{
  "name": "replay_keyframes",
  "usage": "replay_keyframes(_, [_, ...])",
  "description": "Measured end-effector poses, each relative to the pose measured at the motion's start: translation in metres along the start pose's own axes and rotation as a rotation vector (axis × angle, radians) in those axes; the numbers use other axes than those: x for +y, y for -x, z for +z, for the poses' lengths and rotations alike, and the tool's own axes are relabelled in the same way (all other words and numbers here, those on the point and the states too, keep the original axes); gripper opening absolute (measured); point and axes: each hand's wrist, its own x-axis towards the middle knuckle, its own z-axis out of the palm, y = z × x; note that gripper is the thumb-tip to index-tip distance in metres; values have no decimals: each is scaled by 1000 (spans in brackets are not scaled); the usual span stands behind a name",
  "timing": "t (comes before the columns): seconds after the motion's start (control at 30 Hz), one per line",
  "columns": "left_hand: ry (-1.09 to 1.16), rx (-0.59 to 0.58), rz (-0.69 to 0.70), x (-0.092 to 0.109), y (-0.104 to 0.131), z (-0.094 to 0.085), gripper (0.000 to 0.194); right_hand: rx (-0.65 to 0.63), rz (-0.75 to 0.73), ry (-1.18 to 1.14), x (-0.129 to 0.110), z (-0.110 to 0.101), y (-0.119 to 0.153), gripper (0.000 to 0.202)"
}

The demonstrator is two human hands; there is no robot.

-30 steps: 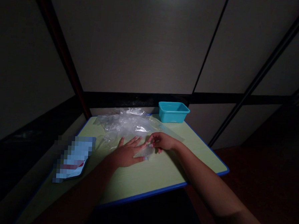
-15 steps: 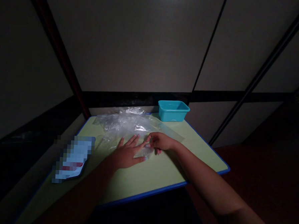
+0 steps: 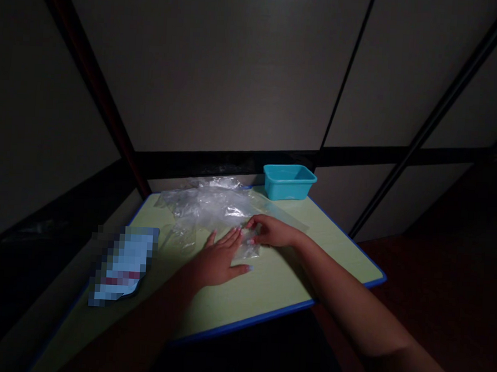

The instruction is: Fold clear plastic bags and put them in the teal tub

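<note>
A small piece of clear plastic bag (image 3: 250, 251) lies on the table between my two hands. My left hand (image 3: 217, 262) is open and palm down, its fingertips resting at the plastic's left side and its thumb stretched to the right. From the right, my right hand (image 3: 273, 232) curls its fingers and thumb round the upper right part of the plastic. The exact grip at its fingertips is partly hidden. Behind both hands spreads a crumpled heap of clear plastic bags (image 3: 214, 202), shiny and partly overlapping.
A turquoise plastic basket (image 3: 290, 189) stands at the table's back right corner. On the left lies a blurred-out flat item (image 3: 125, 263) with a dark edge. The pale green table (image 3: 268, 290) has a blue rim, and wall panels (image 3: 221, 73) rise close behind it.
My left hand has slid slightly right, with its fingers closer together. My right hand has shifted a little up and right, its index finger and thumb now farther apart. More of the small plastic piece shows.
</note>
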Motion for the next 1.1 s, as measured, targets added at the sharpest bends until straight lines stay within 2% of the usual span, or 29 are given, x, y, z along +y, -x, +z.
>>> replay_keyframes(0.07, [-1, 6, -20, 2, 1, 1, 85, -3, -22, 119, -3, -7, 6, 47])
replay_keyframes(0.17, [-2, 25, -38, 4, 2, 2, 88, -89, 44, 274, -10, -14, 17, 69])
replay_keyframes(0.23, [0, 38, -32, 5, 2, 3, 85, -34, 70, 352, -15, -12, 26, 77])
replay_keyframes(0.33, [-5, 53, -20, 4, 3, 3, 80, 99, 32, 450, -20, 1, 38, 77])
replay_keyframes(0.4, [-12, 73, -23, 4, 3, 4, 80, 135, 34, 484, -21, 14, 44, 78])
replay_keyframes(0.53, [-29, 105, -26, 5, 3, 4, 80, 166, 205, 464, -19, 35, 50, 86])
replay_keyframes(0.8, [-16, 89, 14, 6, 2, 4, 75, 237, 277, 456, -17, 51, 37, 85])
replay_keyframes(0.93, [-10, 91, 9, 5, 1, 5, 65, 237, 297, 506, -17, 55, 33, 77])
replay_keyframes(1.1, [-1, 86, 21, 3, 1, 6, 63, 224, 303, 547, -20, 55, 32, 72])
